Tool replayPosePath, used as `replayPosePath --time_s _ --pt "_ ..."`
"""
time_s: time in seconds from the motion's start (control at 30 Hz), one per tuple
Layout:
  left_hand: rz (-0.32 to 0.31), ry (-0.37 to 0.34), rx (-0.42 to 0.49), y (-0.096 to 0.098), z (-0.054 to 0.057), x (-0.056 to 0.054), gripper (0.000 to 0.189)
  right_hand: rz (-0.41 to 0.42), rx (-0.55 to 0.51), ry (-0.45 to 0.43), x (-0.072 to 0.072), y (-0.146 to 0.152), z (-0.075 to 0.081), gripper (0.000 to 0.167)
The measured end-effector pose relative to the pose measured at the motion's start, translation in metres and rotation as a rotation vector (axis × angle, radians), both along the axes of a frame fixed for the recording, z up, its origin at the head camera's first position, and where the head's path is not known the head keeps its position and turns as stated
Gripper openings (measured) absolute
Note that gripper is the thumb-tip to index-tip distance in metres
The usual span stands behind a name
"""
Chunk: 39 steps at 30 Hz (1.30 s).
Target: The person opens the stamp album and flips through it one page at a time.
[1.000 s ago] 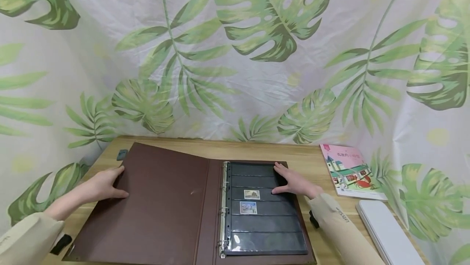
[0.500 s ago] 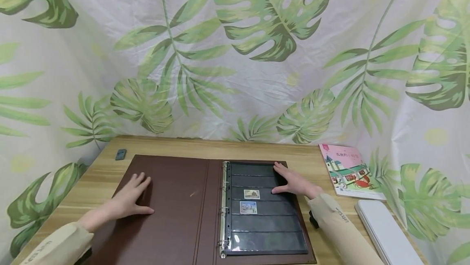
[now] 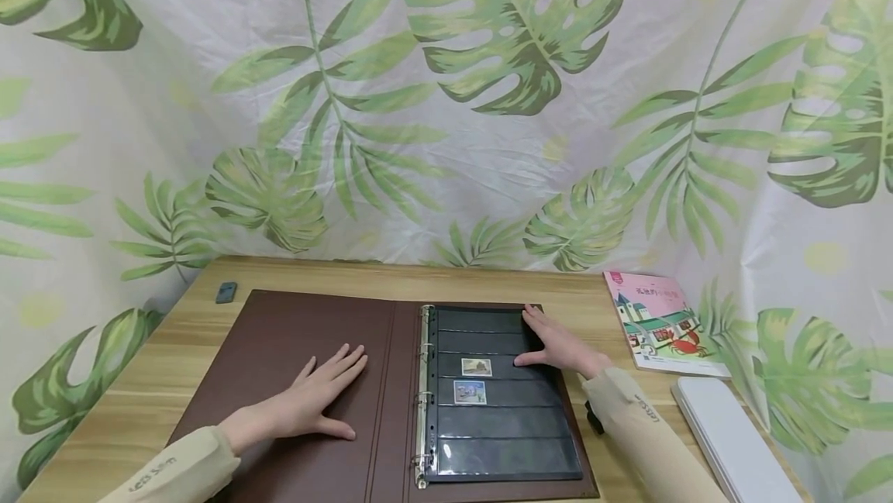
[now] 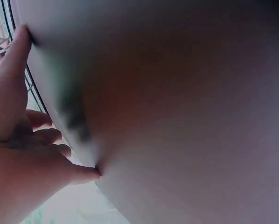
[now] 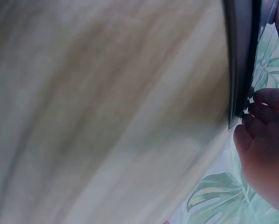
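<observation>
A brown ring binder [image 3: 279, 332] lies spread open on the table, its metal rings [image 3: 422, 394] along the spine. On its right side is a black stamp page [image 3: 502, 456] with clear strips, holding two stamps, a yellowish one [image 3: 477, 367] above a bluish one [image 3: 470, 392]. My left hand [image 3: 307, 402] rests on the bare inside of the left cover, fingers spread. In the left wrist view, fingertips of the left hand [image 4: 18, 140] touch the cover's surface. My right hand [image 3: 558, 344] lies with extended fingers on the page's upper right edge; the right wrist view shows its fingertips at the binder's edge.
A pink illustrated booklet [image 3: 663, 325] lies at the table's right back. In front of it is a long white case [image 3: 739, 441]. A small dark blue-grey object [image 3: 226, 292] sits near the back left corner. A leaf-patterned curtain [image 3: 446, 139] hangs behind the table [image 3: 125, 387].
The left cover, raised a little at first, now lies flat. My left hand has let go of its outer edge and slid right across it. The right hand stays in place.
</observation>
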<state>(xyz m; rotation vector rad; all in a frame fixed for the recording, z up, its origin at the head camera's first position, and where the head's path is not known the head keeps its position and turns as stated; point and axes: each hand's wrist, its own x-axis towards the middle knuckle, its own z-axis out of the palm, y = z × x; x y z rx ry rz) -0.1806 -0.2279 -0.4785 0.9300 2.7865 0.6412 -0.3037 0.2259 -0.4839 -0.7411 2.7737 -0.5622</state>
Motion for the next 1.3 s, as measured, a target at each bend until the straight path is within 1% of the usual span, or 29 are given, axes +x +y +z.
replayPosePath --time_s 0.07,0.2,0.3,0.43,0.47,0.6,0.7,0.8,0.87,1.03,1.2,1.3 --pt "-0.005 -0.002 -0.019 0.001 -0.001 0.001 0.103 0.0 0.005 0.008 -0.001 0.0 -0.001 0.104" --pt "-0.013 0.0 -0.027 0.001 -0.003 0.004 0.1 -0.013 0.007 -0.009 -0.002 0.0 -0.002 0.105" --pt "-0.037 0.038 -0.034 0.001 -0.003 0.005 0.097 -0.019 0.006 -0.021 -0.003 0.0 -0.003 0.105" --pt "-0.063 0.056 -0.028 0.001 -0.003 0.006 0.093 -0.009 0.016 -0.005 -0.004 0.0 -0.004 0.104" --pt "-0.064 0.05 -0.026 0.001 -0.003 0.006 0.092 -0.006 0.019 0.003 -0.004 0.0 -0.004 0.105" --pt "-0.043 0.013 -0.02 0.004 -0.006 0.008 0.097 -0.011 0.045 0.009 -0.003 -0.001 -0.003 0.104" --pt "-0.017 0.021 -0.036 0.008 -0.01 0.011 0.105 -0.012 0.05 0.008 -0.002 -0.001 -0.002 0.103" --pt "-0.004 0.06 -0.063 0.012 -0.013 0.014 0.111 -0.015 0.044 0.01 -0.001 -0.001 -0.002 0.102" --pt "0.001 0.083 -0.078 0.013 -0.014 0.015 0.113 -0.014 0.039 0.017 -0.002 -0.001 -0.002 0.101" --pt "0.005 0.107 -0.088 0.014 -0.015 0.017 0.113 -0.014 0.029 0.028 -0.002 -0.002 -0.002 0.099" --pt "0.006 0.113 -0.079 0.014 -0.014 0.016 0.113 -0.009 0.014 0.045 0.0 -0.002 -0.002 0.098" --pt "0.004 0.1 -0.064 0.014 -0.014 0.017 0.113 0.001 0.013 0.046 0.001 -0.002 -0.002 0.096"
